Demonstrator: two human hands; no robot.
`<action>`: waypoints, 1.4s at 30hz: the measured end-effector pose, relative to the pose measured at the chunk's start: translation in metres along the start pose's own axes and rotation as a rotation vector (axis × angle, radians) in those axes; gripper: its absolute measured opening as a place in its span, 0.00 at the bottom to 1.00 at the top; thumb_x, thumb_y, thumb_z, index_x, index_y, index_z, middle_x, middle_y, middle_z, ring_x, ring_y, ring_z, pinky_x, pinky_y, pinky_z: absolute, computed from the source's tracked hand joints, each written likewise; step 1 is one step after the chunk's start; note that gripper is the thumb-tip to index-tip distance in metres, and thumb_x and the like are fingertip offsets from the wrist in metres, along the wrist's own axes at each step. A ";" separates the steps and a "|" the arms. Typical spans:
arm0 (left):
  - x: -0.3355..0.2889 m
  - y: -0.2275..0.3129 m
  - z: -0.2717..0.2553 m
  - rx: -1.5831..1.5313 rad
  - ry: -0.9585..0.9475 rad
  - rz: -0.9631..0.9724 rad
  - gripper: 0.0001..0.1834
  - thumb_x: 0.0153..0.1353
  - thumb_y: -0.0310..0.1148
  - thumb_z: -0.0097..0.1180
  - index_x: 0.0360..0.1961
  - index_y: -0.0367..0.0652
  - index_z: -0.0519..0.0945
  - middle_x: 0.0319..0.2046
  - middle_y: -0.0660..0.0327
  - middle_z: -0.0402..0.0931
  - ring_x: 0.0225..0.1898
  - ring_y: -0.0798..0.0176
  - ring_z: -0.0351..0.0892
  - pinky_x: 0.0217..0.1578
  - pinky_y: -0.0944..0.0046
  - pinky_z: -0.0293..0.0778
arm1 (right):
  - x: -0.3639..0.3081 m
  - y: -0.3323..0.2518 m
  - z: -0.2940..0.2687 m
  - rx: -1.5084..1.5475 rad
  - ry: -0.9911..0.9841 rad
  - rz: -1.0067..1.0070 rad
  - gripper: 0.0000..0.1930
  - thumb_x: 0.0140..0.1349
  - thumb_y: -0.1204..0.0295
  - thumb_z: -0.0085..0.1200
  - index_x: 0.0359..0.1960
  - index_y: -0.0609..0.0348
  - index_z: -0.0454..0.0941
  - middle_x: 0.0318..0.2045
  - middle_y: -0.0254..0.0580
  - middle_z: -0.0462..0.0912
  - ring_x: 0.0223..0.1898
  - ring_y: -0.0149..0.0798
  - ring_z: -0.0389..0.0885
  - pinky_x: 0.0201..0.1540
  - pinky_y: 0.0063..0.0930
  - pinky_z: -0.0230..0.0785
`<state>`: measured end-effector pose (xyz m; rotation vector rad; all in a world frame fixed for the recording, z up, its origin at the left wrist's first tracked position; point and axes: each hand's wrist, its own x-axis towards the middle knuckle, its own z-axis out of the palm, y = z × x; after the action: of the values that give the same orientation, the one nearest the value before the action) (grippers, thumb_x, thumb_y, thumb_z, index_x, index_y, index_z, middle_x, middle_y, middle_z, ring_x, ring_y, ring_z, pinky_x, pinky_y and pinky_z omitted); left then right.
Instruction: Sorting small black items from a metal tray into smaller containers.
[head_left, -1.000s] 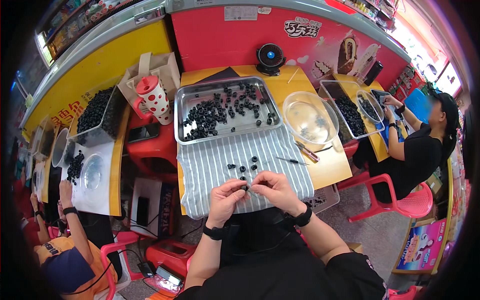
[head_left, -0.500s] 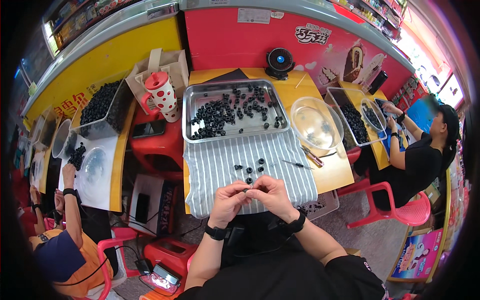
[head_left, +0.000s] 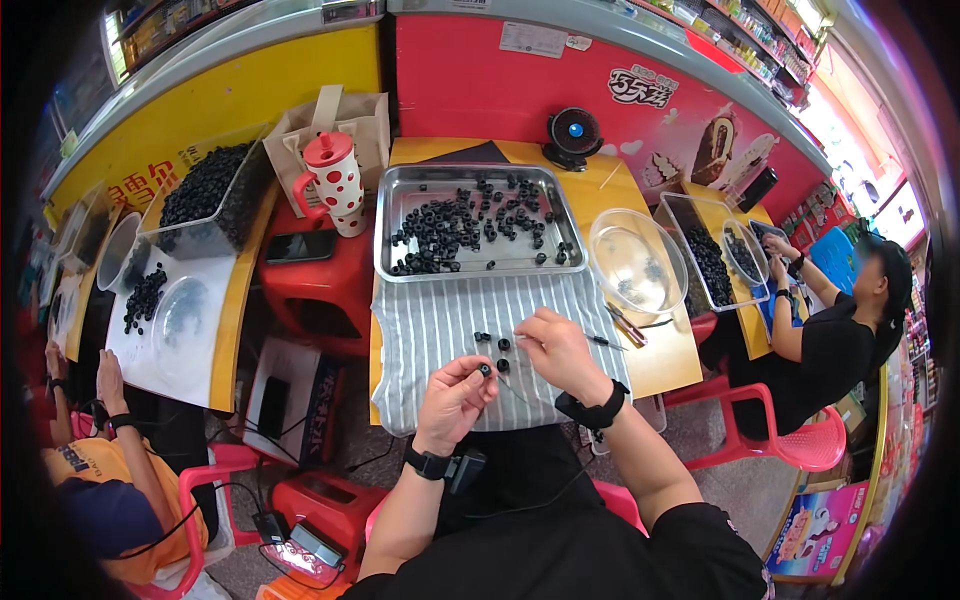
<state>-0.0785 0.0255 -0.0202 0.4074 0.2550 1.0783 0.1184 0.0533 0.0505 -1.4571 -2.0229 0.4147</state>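
Note:
Between the thumb and index finger of my left hand (head_left: 450, 400) is a small black ring-shaped part (head_left: 485, 369), with a greenish spot at its centre. A thin pale strand seems to trail from it to the right. My right hand (head_left: 560, 350) hovers just to its right above the cloth, fingertips pinched together; what they hold, if anything, is too small to make out. Several like black parts (head_left: 503, 344) lie on the grey-and-white striped cloth (head_left: 430, 330) by my hands. A thin black-handled pick (head_left: 604, 342) rests right of my right hand.
A metal tray (head_left: 400, 268) of black parts stands behind the cloth. Right of it are a round clear plastic container (head_left: 610, 285) and a brown-handled tool (head_left: 630, 328). A small black fan (head_left: 573, 138) stands farther back. People work at tables on both sides.
My hands have separated: the right moved up and right, while the left keeps the black part, now visible. The view has shifted slightly. The person at left has drawn a hand back from the black pile.

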 end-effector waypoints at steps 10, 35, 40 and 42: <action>-0.002 -0.001 0.001 -0.013 0.013 -0.019 0.10 0.65 0.25 0.54 0.46 0.34 0.77 0.39 0.53 0.80 0.35 0.61 0.80 0.36 0.67 0.76 | 0.038 -0.010 0.040 -0.198 -0.248 -0.028 0.05 0.48 0.77 0.55 0.28 0.60 0.77 0.31 0.50 0.79 0.36 0.55 0.80 0.36 0.48 0.71; 0.002 -0.034 0.023 -0.006 -0.049 -0.187 0.11 0.67 0.25 0.51 0.49 0.33 0.77 0.40 0.55 0.79 0.36 0.62 0.79 0.40 0.64 0.76 | -0.075 0.027 -0.011 0.164 0.075 0.171 0.09 0.49 0.76 0.64 0.33 0.61 0.80 0.26 0.45 0.74 0.28 0.48 0.76 0.30 0.38 0.68; 0.000 -0.035 0.025 0.046 0.001 -0.185 0.10 0.67 0.25 0.51 0.47 0.34 0.77 0.39 0.54 0.79 0.34 0.61 0.79 0.38 0.64 0.75 | -0.078 0.019 -0.003 0.027 0.155 0.050 0.06 0.50 0.76 0.62 0.30 0.60 0.79 0.28 0.44 0.74 0.31 0.48 0.76 0.31 0.39 0.68; 0.001 -0.035 0.025 0.032 -0.009 -0.180 0.10 0.66 0.24 0.51 0.47 0.33 0.77 0.39 0.54 0.79 0.35 0.61 0.79 0.39 0.65 0.76 | -0.078 0.020 0.000 0.014 0.170 0.018 0.05 0.51 0.77 0.61 0.29 0.60 0.79 0.28 0.43 0.74 0.32 0.48 0.76 0.31 0.39 0.68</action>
<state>-0.0404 0.0067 -0.0133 0.4100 0.2963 0.8964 0.1501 -0.0120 0.0163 -1.4522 -1.8697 0.3012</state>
